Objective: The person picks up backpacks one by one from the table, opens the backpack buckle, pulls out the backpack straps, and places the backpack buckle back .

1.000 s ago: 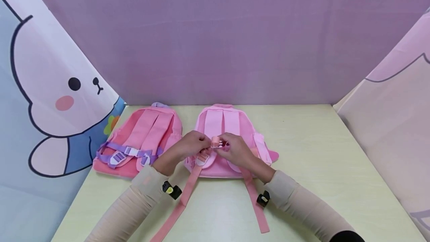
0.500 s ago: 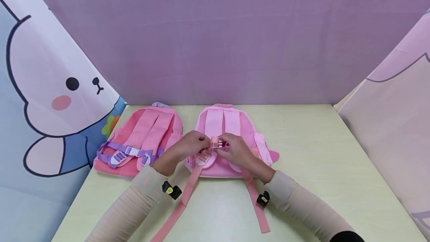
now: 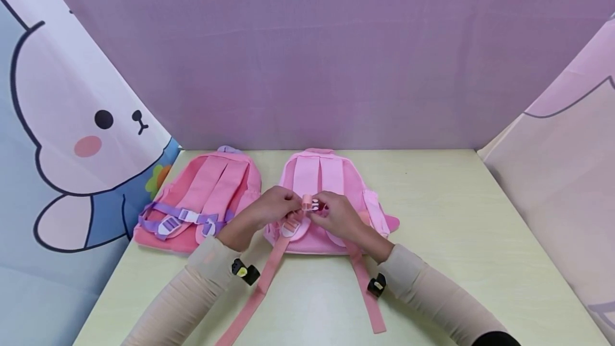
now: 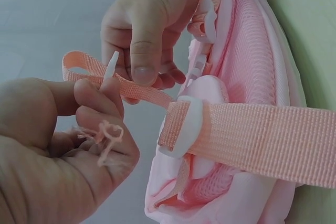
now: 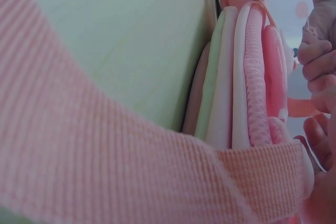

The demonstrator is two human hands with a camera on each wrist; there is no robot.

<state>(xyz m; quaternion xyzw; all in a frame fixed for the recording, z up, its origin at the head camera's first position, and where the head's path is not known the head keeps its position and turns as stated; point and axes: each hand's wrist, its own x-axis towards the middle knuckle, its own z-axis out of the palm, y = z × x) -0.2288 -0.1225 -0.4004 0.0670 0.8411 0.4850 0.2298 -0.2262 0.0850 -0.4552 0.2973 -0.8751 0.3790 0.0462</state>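
A pink backpack [image 3: 331,175] lies with its shoulder straps up in the head view. Over it, my left hand [image 3: 276,206] pinches a white plastic buckle [image 4: 111,65] with a looped peach webbing strap [image 4: 84,59] through it. Frayed peach threads [image 4: 107,137] show against the left fingers. My right hand [image 3: 336,211] grips the same webbing, thumb on top, close to the left fingertips. White prongs [image 3: 315,205] show between the hands in the head view. A white slider [image 4: 188,127] holds a wide peach strap [image 4: 262,137] beside them. The curled fingers hide part of the buckle.
A second pink backpack [image 3: 211,175] with purple straps, its white buckle [image 3: 189,217] fastened, lies to the left. Two loose peach straps [image 3: 367,295] hang toward the table's near side. A purple backdrop [image 3: 326,57] stands behind the table [image 3: 432,191].
The white prongs between my hands have tilted slightly and show a little more plainly. Both hands and both backpacks stay nearly where they were.
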